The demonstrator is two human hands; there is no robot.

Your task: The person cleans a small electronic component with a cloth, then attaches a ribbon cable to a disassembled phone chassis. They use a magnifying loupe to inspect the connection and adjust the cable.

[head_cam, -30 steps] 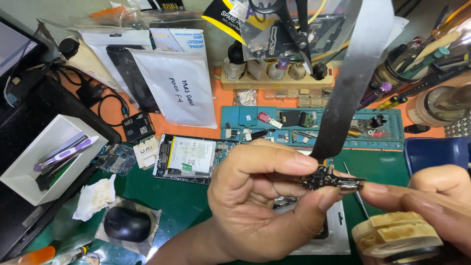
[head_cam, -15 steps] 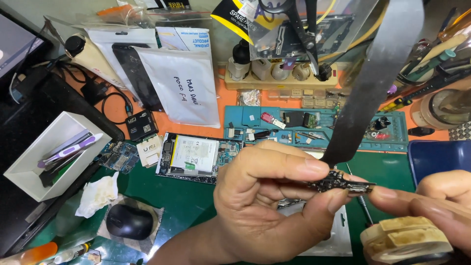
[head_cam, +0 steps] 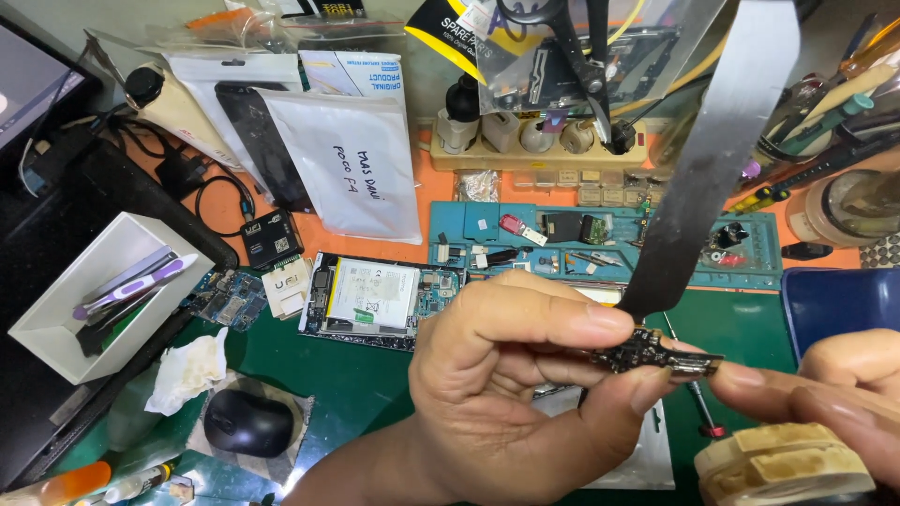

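My left hand [head_cam: 506, 394] pinches a small dark circuit board [head_cam: 647, 354] between thumb and fingers, low in the middle of the head view. A long flat grey ribbon cable [head_cam: 717, 150] rises from the board toward the top right. My right hand [head_cam: 825, 394] comes in from the right, and its fingertip touches the board's metal connector end. A tan roll of tape [head_cam: 783, 464] sits just below the right hand. An opened phone [head_cam: 370, 300] with its battery exposed lies on the green mat behind the left hand.
A white tray [head_cam: 56, 319] of tools stands at the left, with a crumpled tissue [head_cam: 187, 370] and a black mouse [head_cam: 246, 422] below it. A teal parts mat [head_cam: 600, 239], white pouches [head_cam: 352, 169], a wooden bottle rack [head_cam: 525, 141] and a blue box [head_cam: 834, 305] lie behind.
The view has shifted slightly. My left hand and the board have drifted a little to the right, and my right fingertip now touches the board's end.
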